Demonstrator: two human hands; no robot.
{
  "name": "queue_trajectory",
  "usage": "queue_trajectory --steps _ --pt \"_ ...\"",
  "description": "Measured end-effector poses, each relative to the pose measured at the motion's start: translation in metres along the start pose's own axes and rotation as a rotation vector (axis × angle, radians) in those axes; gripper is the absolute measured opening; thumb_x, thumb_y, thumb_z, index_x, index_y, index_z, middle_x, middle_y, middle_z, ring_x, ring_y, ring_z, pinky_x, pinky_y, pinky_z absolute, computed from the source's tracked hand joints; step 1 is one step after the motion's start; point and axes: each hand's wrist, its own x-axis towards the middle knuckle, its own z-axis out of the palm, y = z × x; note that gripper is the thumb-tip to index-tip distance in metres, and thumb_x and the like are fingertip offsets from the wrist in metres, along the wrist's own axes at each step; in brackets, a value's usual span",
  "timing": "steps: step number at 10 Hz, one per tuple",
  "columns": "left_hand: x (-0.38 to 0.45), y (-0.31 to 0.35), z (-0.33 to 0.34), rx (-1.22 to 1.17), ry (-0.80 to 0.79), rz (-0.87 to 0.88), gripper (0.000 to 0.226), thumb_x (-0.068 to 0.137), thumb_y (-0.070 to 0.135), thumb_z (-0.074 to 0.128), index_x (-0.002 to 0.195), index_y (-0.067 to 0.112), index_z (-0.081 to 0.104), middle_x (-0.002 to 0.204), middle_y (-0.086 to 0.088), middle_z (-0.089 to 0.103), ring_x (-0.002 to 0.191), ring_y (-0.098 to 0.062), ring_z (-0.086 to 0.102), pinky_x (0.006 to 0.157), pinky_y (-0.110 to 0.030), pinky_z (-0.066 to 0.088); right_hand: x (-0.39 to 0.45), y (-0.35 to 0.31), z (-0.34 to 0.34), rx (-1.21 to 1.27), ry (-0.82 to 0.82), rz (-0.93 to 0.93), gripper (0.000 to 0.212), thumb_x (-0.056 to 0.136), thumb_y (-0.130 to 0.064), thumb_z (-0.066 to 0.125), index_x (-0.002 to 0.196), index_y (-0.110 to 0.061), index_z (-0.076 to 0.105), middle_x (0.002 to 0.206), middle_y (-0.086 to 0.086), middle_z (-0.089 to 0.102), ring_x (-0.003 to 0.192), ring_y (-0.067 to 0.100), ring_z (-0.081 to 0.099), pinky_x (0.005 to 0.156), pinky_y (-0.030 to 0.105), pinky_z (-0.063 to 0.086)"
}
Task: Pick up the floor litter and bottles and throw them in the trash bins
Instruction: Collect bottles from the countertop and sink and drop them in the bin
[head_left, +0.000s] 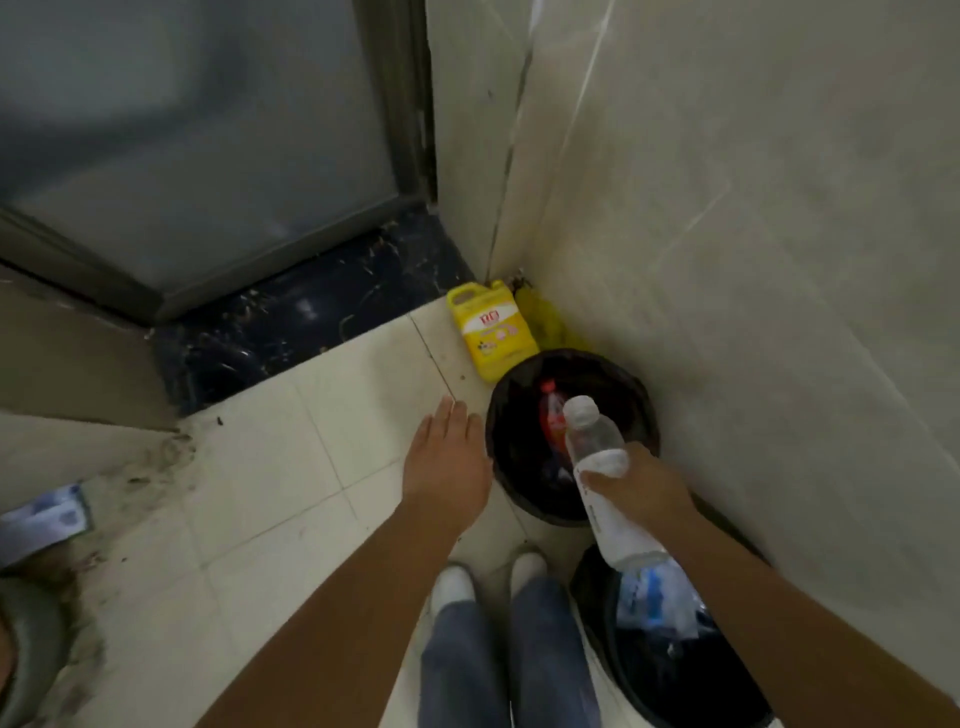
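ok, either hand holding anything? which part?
Right hand grips the clear plastic bottle around its labelled middle, cap end over the black bin. Left hand is open and empty.

Clear plastic water bottle, thin, crinkly, w/ matt white paper-like label. Far trash bin lined w/ glossy black plastic bag; red-labelled plastic bottle inside. Yellow detergent jug: smooth, semi-gloss plastic. Floor tiles pale glazed ceramic, grimy at edges. Wall tiles smooth, slight sheen. Door sill dark polished stone, dusty. Jeans matt denim.
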Motion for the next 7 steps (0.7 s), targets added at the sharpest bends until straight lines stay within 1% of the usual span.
queue_trajectory --steps 1,2,3,4,5,6,7 --pt "0.045 -0.008 0.064 -0.001 -0.113 0.007 0.058 0.103 0.031 0.026 0.150 0.006 0.003 0.161 -0.012 -0.001 0.149 -0.025 -0.003 0.123 -0.034 0.003 0.067 0.004 0.037 -0.055 -0.012 0.040 0.066 0.084 -0.047 0.059 0.131 -0.005 0.039 0.132 0.020 0.051 0.120 0.036 0.051 0.099 0.040 0.043" --pt "0.078 -0.009 0.116 0.016 -0.177 0.035 0.059 0.103 0.032 0.025 0.150 0.007 -0.001 0.161 -0.012 -0.004 0.149 -0.025 -0.006 0.123 -0.034 0.001 0.122 0.010 0.070 -0.110 0.004 0.035 0.066 0.084 -0.048 0.057 0.130 -0.005 0.038 0.132 0.021 0.051 0.120 0.038 0.050 0.098 0.042 0.043" --pt "0.114 -0.003 0.154 -0.049 -0.177 0.025 0.060 0.103 0.034 0.025 0.150 0.008 -0.004 0.161 -0.011 -0.006 0.149 -0.023 -0.007 0.123 -0.033 0.001 0.163 0.017 0.096 -0.136 0.034 0.007 0.059 0.090 -0.039 0.051 0.136 -0.007 0.033 0.136 0.021 0.047 0.125 0.038 0.046 0.104 0.044 0.041" --pt "0.148 0.009 0.184 -0.048 -0.132 0.018 0.062 0.104 0.034 0.023 0.149 0.005 -0.008 0.160 -0.013 -0.010 0.148 -0.025 -0.009 0.123 -0.033 0.001 0.194 0.030 0.117 -0.238 0.027 -0.043 0.050 0.092 -0.026 0.049 0.136 -0.006 0.034 0.137 0.022 0.045 0.126 0.038 0.043 0.104 0.046 0.042" --pt "0.161 0.015 0.203 0.027 -0.117 0.027 0.063 0.104 0.034 0.021 0.147 -0.001 -0.009 0.158 -0.018 -0.014 0.146 -0.031 -0.016 0.122 -0.036 -0.002 0.209 0.048 0.130 -0.224 -0.025 -0.089 0.039 0.091 -0.017 0.050 0.125 0.001 0.045 0.131 0.026 0.049 0.122 0.038 0.046 0.098 0.043 0.044" --pt "0.160 0.011 0.211 0.049 -0.106 0.000 0.064 0.103 0.035 0.021 0.147 -0.002 -0.008 0.158 -0.020 -0.014 0.146 -0.032 -0.017 0.122 -0.037 -0.002 0.211 0.064 0.133 -0.185 -0.019 -0.117 0.032 0.089 -0.010 0.049 0.117 0.005 0.053 0.125 0.027 0.054 0.117 0.037 0.050 0.094 0.039 0.045" --pt "0.159 0.009 0.204 0.057 -0.126 0.014 0.064 0.103 0.035 0.022 0.147 -0.001 -0.008 0.158 -0.019 -0.014 0.146 -0.031 -0.017 0.122 -0.036 -0.003 0.206 0.067 0.121 -0.154 0.030 -0.143 0.032 0.087 -0.007 0.050 0.115 0.006 0.056 0.121 0.028 0.056 0.114 0.038 0.052 0.092 0.040 0.046"
